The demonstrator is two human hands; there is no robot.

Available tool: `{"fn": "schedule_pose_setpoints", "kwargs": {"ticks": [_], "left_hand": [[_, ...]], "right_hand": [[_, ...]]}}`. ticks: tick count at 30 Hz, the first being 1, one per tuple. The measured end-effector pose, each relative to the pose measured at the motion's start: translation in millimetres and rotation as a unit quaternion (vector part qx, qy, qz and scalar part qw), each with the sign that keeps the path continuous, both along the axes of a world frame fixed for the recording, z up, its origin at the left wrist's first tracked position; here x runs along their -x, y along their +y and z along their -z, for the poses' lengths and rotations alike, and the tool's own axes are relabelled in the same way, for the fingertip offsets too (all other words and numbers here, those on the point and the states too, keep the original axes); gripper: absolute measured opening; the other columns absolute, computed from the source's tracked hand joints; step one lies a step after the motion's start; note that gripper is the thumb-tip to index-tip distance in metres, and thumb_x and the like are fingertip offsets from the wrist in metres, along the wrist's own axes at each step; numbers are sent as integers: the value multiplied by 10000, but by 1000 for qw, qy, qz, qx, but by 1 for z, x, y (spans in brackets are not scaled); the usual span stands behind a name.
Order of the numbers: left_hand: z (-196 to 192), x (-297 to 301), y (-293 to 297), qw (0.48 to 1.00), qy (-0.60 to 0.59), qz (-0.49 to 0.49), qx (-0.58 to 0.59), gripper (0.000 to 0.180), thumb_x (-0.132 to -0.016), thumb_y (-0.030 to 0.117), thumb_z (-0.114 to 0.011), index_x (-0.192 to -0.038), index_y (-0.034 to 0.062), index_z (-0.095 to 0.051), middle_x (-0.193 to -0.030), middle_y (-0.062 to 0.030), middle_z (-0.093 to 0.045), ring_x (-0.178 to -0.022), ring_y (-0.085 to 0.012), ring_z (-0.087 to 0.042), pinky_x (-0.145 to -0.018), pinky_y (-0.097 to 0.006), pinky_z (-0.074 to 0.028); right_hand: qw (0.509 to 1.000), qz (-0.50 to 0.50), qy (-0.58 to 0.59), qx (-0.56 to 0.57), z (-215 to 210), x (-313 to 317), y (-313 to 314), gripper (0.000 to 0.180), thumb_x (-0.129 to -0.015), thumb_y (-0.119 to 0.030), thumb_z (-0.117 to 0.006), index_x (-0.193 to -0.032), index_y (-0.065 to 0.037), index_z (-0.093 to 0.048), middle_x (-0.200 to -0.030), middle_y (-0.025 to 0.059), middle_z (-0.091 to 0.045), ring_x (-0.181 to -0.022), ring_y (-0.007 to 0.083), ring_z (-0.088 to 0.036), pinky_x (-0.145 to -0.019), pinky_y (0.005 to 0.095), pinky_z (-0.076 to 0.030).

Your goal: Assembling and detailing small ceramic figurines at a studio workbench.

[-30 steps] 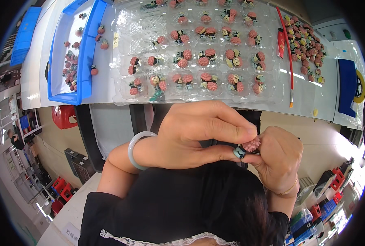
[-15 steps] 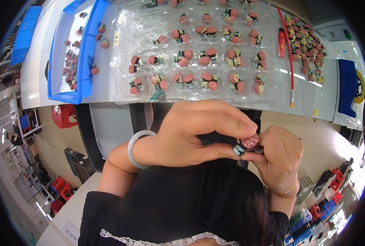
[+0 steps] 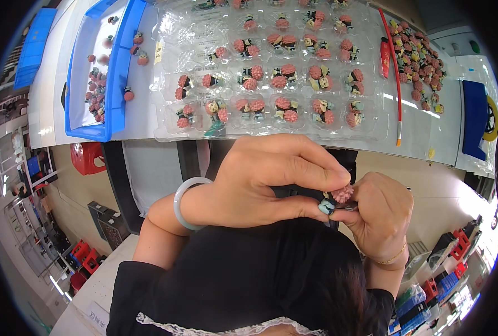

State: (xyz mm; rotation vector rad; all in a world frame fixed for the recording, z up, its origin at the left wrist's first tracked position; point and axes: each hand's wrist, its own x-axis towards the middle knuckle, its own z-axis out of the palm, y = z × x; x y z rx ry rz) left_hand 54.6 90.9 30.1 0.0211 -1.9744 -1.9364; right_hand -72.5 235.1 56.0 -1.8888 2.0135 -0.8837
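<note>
My left hand [image 3: 271, 179] pinches a small figurine [image 3: 343, 194] between thumb and fingertips. The figurine has a bumpy pink head and a dark and pale-green body. Against its right side, my right hand [image 3: 384, 210] is closed on a thin metal tool [image 3: 347, 206], mostly hidden by the fingers; its exact kind cannot be made out. Both hands are held in front of my chest, just off the table's near edge. Beyond them lies a clear plastic tray [image 3: 173, 53], with similar pink figurines in many of its hollows.
On the left stands a blue bin [image 3: 117, 73] with more figurines, a few lying beside it. To the tray's right are a red paintbrush [image 3: 398, 103], a red tube [image 3: 384, 59], a figurine pile [image 3: 417, 64] and a blue tape dispenser [image 3: 473, 120]. A red stool [image 3: 87, 158] is below.
The figurine has tilted very slightly in my fingers. Both hands stay in nearly the same place, still gripping the same things.
</note>
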Motion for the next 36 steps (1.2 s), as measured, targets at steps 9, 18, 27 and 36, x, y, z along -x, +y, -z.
{"fn": "schedule_pose_setpoints", "kwargs": {"ticks": [9,18,27,36], "left_hand": [[0,0,0,1000,10,2,-16,337,-571,25,-740,-883,7,-615,-866,-175,-589,-777,-236,-603,-669,-301,-503],[4,2,3,995,25,25,-92,289,-597,11,-727,-853,10,-591,-890,-195,-580,-798,-255,-595,-684,-312,-490],[2,3,4,993,25,33,-114,279,-602,3,-722,-843,18,-582,-886,-205,-579,-796,-246,-591,-677,-302,-486],[2,3,4,994,41,25,-95,287,-601,1,-723,-841,29,-569,-879,-206,-583,-774,-233,-593,-653,-291,-481]], "right_hand": [[1000,8,-8,14,2,-1,-2,322,-658,-284,-643,-591,-48,-435,-505,54,-358,-404,203,-398,-364,296,-303],[999,-9,-2,31,0,1,1,337,-625,-267,-676,-591,-46,-424,-507,47,-363,-401,189,-394,-354,285,-296],[999,-12,14,28,-1,0,0,325,-622,-256,-670,-594,-42,-427,-507,48,-358,-403,188,-399,-355,279,-300],[999,-18,0,37,0,-1,0,325,-611,-250,-671,-587,-38,-427,-507,49,-361,-400,187,-390,-355,279,-294]]}}
